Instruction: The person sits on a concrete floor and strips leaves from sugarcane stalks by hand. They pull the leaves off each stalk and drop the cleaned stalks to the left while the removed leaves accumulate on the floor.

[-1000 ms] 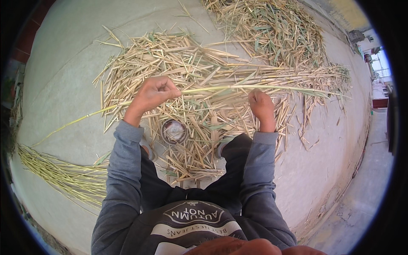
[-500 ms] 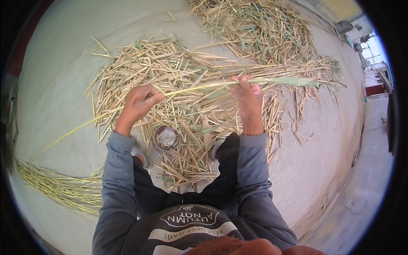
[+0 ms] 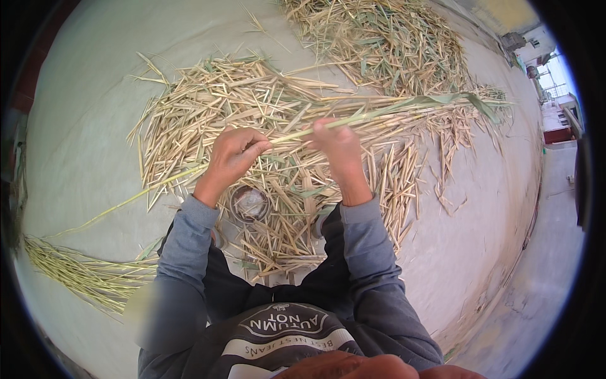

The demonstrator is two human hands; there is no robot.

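A long, thin green-yellow stalk (image 3: 290, 136) runs slantwise across the middle, from the lower left to the upper right. My left hand (image 3: 232, 159) pinches it between thumb and fingers. Close by on the right, my right hand (image 3: 342, 155) has its fingers curled at the same stalk, somewhat blurred by motion. Beyond this hand a long green leaf (image 3: 435, 99) trails from the stalk's end and bends downward at its tip. Below both hands lies a broad heap of cut dry stalk pieces and husks (image 3: 196, 104).
A round brown container (image 3: 250, 204) with pale contents stands between my feet. At lower left, a bundle of thin yellow-green stalks (image 3: 82, 275) lies on the pale floor (image 3: 82, 139). Another heap of dry and green leaves (image 3: 385, 44) lies farther back.
My left hand has moved right along with the stalk. My right hand has come left and nearer to it, while the leaf's tip has drooped.
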